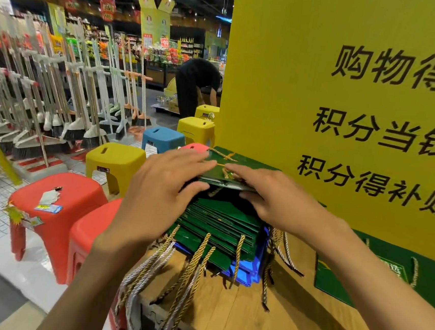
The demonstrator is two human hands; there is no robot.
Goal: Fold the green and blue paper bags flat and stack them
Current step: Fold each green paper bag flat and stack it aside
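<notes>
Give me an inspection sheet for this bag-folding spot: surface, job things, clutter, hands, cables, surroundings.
Surface: wooden counter, partly bare.
Job's things: top green bag on green stack; blue bags beneath; spare green bag flat at right.
Clutter: rope handles dangle over the counter edge.
Hands: left hand and right hand pinch the top green bag.
Cables: nothing seen.
Surroundings: yellow sign, plastic stools, brooms, a person bending.
</notes>
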